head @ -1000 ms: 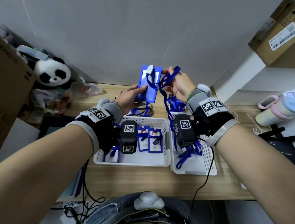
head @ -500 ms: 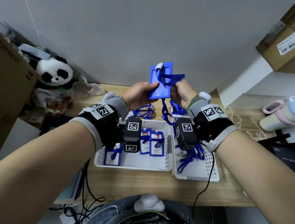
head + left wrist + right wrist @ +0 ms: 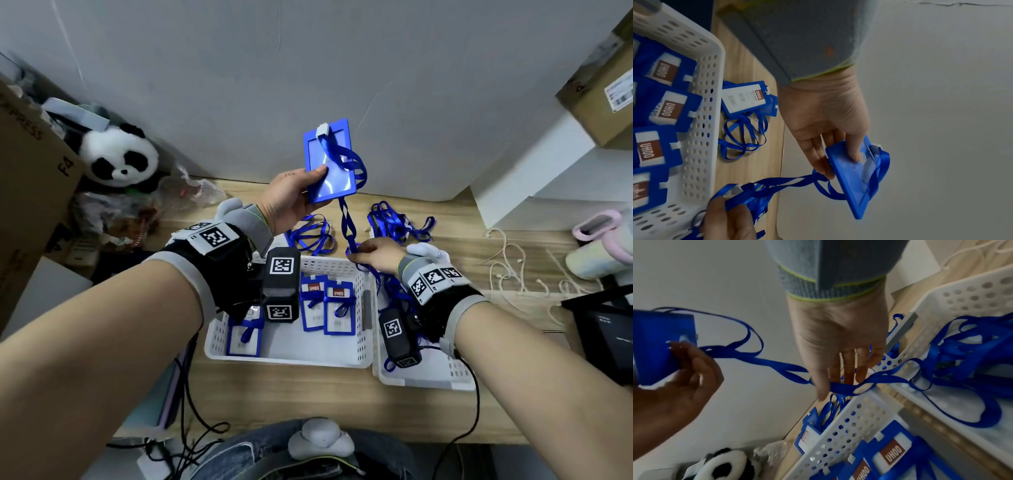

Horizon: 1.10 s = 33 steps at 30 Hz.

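My left hand holds an empty blue badge holder upright above the desk, thumb on its clear front and fingers behind. A blue lanyard is clipped to the holder's top, loops over its face and hangs down twisted. My right hand pinches that lanyard lower down, just above the far rims of the two baskets; the right wrist view shows the thumb over the strap and the fingers behind it. Beyond the right hand the strap runs into the pile in the right basket.
A white perforated basket holds several blue badge holders with cards. A second basket to its right holds tangled lanyards. Loose lanyards lie on the desk behind. A plush panda sits far left, a cup and black device right.
The right hand left the holder's top and slid down the lanyard to the basket rims. The left hand kept the holder raised and turned its clear front toward me.
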Tool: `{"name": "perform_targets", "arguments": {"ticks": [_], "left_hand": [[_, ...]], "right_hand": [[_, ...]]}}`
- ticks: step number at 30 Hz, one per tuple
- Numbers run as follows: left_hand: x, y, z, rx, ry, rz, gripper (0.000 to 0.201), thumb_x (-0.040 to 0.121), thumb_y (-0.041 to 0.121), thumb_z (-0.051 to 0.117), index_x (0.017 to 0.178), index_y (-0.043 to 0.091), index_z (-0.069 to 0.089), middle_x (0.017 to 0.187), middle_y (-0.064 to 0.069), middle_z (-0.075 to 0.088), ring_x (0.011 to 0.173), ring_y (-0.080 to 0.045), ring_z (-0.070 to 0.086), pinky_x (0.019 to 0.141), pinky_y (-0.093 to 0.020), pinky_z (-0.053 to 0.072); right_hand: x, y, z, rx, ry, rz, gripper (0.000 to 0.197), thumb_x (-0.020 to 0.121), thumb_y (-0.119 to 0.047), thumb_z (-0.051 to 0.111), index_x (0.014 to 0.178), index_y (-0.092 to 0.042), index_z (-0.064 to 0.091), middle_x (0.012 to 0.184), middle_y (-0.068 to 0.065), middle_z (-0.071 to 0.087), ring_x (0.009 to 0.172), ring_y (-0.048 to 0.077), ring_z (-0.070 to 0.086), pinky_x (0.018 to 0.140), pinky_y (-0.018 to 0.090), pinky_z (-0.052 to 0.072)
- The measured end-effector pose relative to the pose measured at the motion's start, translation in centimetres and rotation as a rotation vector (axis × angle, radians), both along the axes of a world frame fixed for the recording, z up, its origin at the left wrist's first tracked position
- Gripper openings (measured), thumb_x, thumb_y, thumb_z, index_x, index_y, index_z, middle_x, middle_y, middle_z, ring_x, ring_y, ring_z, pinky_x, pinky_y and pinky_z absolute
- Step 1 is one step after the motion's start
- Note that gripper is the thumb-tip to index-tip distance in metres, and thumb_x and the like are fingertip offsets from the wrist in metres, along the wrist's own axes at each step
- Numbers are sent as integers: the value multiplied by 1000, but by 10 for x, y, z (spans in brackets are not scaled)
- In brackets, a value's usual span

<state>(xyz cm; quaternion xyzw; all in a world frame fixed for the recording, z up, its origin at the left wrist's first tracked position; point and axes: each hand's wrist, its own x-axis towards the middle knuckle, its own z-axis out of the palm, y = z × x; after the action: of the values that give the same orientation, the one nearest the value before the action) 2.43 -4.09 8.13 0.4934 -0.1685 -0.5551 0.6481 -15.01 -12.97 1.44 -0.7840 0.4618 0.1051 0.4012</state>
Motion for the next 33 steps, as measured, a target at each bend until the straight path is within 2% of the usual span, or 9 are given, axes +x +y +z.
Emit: {"name": "perform_targets", "arguments": {"ticks": [5, 9, 13, 15, 18, 24, 28, 30, 33], "left_hand": [[-1, 1, -6, 70, -95, 83, 10, 93, 13, 55, 91, 7, 62, 76, 1, 71, 68, -10, 68, 63, -22, 58], [-4, 0, -24, 167, -131, 105, 13, 92, 15, 57, 99, 5, 59, 94, -7, 67, 81, -16, 65, 78, -30, 55], [-14, -2, -34, 197, -143, 78, 10, 93, 14, 56, 91, 5, 61, 96, -9, 66, 87, -19, 64, 87, -33, 51], [-16, -3, -35, 205, -156, 83, 11, 93, 14, 56, 88, 6, 61, 93, -8, 66, 85, -18, 63, 88, -33, 51], [-15, -3, -36, 227, -188, 93, 10, 93, 15, 57, 88, 7, 61, 94, -9, 66, 84, -18, 64, 86, -33, 52], [-11, 4, -37, 251, -252, 96, 11, 92, 14, 57, 87, 6, 61, 94, -11, 65, 88, -22, 64, 87, -36, 53], [-9, 11, -43, 367, -347, 87, 15, 89, 15, 62, 92, 0, 60, 106, -19, 64, 98, -29, 62, 92, -42, 51], [-9, 14, -45, 430, -353, 28, 16, 87, 16, 64, 80, 3, 58, 106, -21, 63, 95, -29, 63, 92, -44, 52], [-15, 21, -42, 450, -279, -150, 16, 87, 15, 64, 77, 5, 55, 98, -17, 65, 83, -22, 65, 77, -34, 57]], "right_hand": [[1, -4, 7, 201, -406, -298, 22, 96, -19, 48, 90, -6, 65, 96, 7, 65, 94, 18, 57, 80, 23, 42], [-2, -11, 22, 395, -687, -399, 35, 97, -16, 43, 63, -13, 50, 70, 2, 57, 71, 15, 54, 70, 25, 42], [-10, -15, 39, 495, -858, -507, 31, 89, -17, 52, 59, -12, 47, 58, -1, 45, 55, 8, 52, 61, 25, 39], [-13, -18, 45, 583, -979, -544, 28, 84, -13, 51, 55, -12, 53, 59, 0, 51, 61, 9, 54, 65, 27, 38], [-20, -21, 49, 686, -1099, -611, 47, 84, -11, 45, 38, -15, 44, 69, 7, 65, 80, 21, 57, 78, 32, 43], [-30, -21, 54, 764, -1173, -772, 35, 95, -19, 42, 60, -13, 43, 57, 2, 55, 70, 23, 64, 77, 34, 52], [-29, -19, 55, 783, -1223, -791, 31, 97, -23, 42, 72, -12, 58, 74, 3, 70, 74, 20, 68, 77, 32, 55], [-29, -20, 55, 752, -1205, -740, 27, 98, -24, 42, 87, -13, 64, 88, -1, 73, 86, 18, 68, 87, 32, 53], [-25, -21, 51, 641, -1038, -607, 26, 99, -24, 40, 100, -18, 65, 100, -7, 71, 96, 15, 62, 101, 36, 42]]}}
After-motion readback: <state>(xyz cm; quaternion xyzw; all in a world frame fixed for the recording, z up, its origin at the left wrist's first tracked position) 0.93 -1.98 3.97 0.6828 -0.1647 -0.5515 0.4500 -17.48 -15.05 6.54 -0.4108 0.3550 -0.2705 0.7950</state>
